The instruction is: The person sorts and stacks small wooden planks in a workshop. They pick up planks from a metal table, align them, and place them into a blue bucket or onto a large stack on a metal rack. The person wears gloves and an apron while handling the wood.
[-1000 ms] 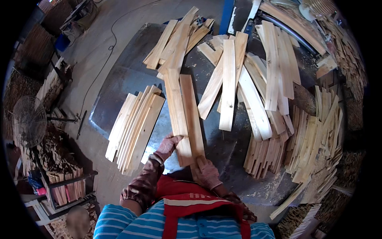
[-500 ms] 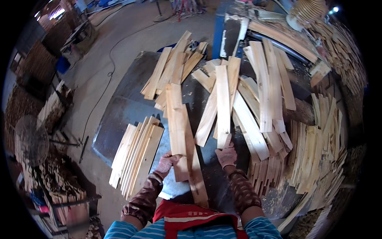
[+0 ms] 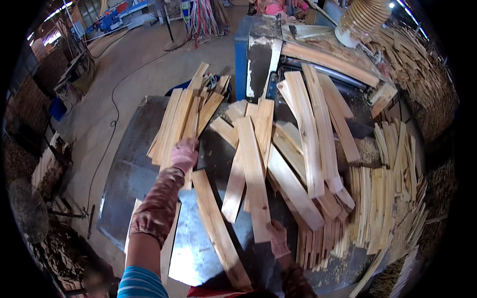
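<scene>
My left hand point(image 3: 184, 154), in a pale pink glove, reaches to the far-left pile of wooden boards point(image 3: 171, 121). Its fingers are closed round a board whose near end point(image 3: 188, 180) sticks out below the hand. Nearer to me, my gloved right hand point(image 3: 278, 237) grips the near end of another board point(image 3: 252, 171), which lies slantwise over several others. Between my hands a single knotty board point(image 3: 221, 231) rests on the dark metal tabletop point(image 3: 124, 181). My left forearm partly covers a small stack of boards point(image 3: 171, 243).
More boards point(image 3: 308, 134) lie crosswise at the right, beside stacked strips point(image 3: 372, 203). A blue-sided machine point(image 3: 242, 64) with a ribbed hose point(image 3: 365, 17) stands beyond the table. A cable point(image 3: 115, 107) runs over the floor; a fan point(image 3: 30, 211) is at the left.
My left hand has carried a board up and left onto the far-left pile. The right hand has closed on its board's near end, which has come nearer. The view has shifted.
</scene>
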Motion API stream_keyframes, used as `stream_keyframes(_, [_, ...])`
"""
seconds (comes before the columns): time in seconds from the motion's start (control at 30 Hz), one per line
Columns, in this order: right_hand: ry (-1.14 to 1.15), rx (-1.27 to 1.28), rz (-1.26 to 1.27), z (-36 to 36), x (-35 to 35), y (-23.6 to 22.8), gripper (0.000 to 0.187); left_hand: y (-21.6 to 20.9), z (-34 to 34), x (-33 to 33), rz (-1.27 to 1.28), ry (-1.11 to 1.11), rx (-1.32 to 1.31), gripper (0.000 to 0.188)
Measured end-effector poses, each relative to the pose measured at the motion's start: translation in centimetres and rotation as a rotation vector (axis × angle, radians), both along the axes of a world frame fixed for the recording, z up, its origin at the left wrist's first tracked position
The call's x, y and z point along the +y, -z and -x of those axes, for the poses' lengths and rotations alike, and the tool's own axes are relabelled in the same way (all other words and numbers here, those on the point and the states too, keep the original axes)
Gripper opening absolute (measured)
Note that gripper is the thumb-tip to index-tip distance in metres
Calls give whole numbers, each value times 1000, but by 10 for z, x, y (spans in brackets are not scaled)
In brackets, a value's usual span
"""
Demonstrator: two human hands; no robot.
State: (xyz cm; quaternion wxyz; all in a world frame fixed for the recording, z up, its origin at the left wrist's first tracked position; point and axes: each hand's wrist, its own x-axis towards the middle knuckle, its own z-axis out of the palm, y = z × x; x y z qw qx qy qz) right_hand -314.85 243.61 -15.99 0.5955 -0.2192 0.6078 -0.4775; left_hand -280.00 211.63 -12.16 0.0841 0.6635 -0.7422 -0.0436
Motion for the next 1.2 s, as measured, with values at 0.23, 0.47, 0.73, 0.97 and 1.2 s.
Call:
stream_keyframes(0.23, [91,187,6,-12,-29,4,27,97,-27,-54,335,424,-377,31])
stream_keyframes(0.47, [110,396,107,-22,-75,1,28,91,-45,-116,-135,242,-450,61])
stream_keyframes(0.73, [70,256,212,-53,-110,-28,28,84,-53,-103,-26,-34,735,79])
stream_keyframes(0.97, [-395,852,366,-92,-77,-24,39,9,84,126,-819,-316,1641,50])
stream_keyframes(1.2, [-106,360,9,-37,-115,36,43,84,53,310,-272,-354,1283,35])
